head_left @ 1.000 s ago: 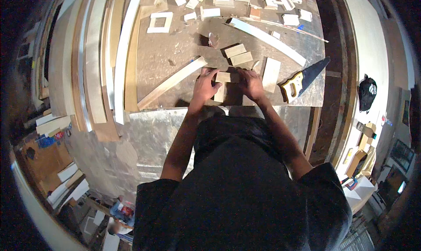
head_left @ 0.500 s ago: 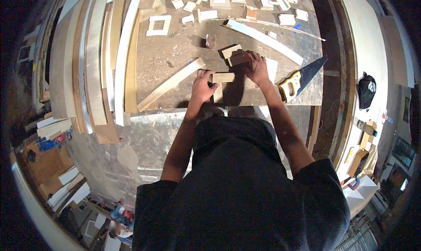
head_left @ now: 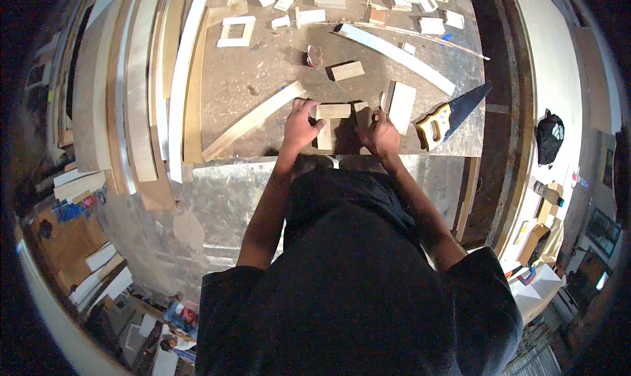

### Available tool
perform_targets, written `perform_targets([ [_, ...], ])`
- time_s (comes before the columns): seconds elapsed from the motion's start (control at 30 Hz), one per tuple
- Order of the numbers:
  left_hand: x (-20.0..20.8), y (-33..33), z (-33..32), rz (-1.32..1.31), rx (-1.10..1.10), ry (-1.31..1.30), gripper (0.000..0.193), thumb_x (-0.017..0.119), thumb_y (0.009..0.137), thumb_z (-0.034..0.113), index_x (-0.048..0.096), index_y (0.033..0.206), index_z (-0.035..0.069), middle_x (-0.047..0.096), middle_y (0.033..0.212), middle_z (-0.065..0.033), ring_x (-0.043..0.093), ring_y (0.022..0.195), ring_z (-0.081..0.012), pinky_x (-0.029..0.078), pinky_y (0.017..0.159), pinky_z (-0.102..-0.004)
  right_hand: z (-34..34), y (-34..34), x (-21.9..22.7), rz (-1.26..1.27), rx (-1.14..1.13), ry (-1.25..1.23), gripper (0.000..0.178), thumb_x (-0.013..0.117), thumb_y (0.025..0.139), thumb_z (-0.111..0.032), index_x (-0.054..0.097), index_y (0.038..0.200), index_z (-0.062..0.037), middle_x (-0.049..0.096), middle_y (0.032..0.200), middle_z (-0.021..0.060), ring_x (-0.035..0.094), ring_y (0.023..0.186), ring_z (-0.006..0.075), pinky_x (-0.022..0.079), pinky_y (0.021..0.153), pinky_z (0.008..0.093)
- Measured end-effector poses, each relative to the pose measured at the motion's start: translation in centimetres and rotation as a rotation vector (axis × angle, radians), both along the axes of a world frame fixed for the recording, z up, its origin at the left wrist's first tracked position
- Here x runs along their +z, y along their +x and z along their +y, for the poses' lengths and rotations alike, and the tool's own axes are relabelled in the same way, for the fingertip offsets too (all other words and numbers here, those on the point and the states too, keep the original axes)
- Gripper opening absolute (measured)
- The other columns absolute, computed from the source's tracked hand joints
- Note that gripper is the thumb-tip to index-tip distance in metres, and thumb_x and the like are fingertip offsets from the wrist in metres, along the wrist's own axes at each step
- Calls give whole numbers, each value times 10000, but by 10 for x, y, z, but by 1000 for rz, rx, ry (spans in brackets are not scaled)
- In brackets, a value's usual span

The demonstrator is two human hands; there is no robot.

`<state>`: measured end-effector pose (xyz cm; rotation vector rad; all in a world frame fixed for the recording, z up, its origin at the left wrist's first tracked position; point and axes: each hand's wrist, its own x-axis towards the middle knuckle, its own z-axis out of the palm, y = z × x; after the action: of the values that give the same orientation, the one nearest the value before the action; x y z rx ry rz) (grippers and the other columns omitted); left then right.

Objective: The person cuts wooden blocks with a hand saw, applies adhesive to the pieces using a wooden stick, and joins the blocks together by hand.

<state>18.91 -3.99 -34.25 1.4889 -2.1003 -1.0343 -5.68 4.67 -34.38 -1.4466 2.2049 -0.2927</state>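
Though strewn with cut wood, worktop: brown and scuffed.
Long boards: lying side by side along the left.
Handsaw: dark blade, yellow-and-black handle, flat near the right edge.
Left hand: thumb and fingers narrowed on the left end of a pale crosspiece.
Right hand: fingers closed on a short block, just right of the crosspiece.
Pale strip: between the hands, on the crosspiece's near side.
Loose block: beyond the crosspiece, lying apart.
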Motion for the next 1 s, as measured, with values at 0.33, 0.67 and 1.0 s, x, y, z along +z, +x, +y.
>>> perform_targets([
  [0.33, -7, 2, -3, 40, -24, -65, 556, 870, 737, 187, 608, 1223, 123, 557, 1153, -128, 594, 1112, -359, 522, 915, -460, 4, -13, -17, -8, 236, 108, 1121, 863, 706, -481, 270, 1590, -128, 709, 1186, 189, 700, 1035, 415, 577, 860, 496],
  [0.67, -10, 3, -6, 42, -41, -67, 546, 871, 727, 185, 611, 1204, 131, 553, 1139, -115, 598, 1092, -353, 531, 891, -456, -6, -24, -27, -31, 366, 73, 1057, 825, 725, -414, 269, 1598, -201, 732, 1025, 206, 714, 906, 428, 576, 754, 546],
  [1.0, -4, 2, -6, 17, -18, -8, 546, 872, 732, 214, 628, 1216, 145, 560, 1168, -111, 606, 1103, -341, 526, 918, -458, -9, -25, -19, -55, 415, 113, 980, 803, 738, -411, 318, 1561, -191, 733, 930, 212, 719, 840, 430, 578, 725, 544],
])
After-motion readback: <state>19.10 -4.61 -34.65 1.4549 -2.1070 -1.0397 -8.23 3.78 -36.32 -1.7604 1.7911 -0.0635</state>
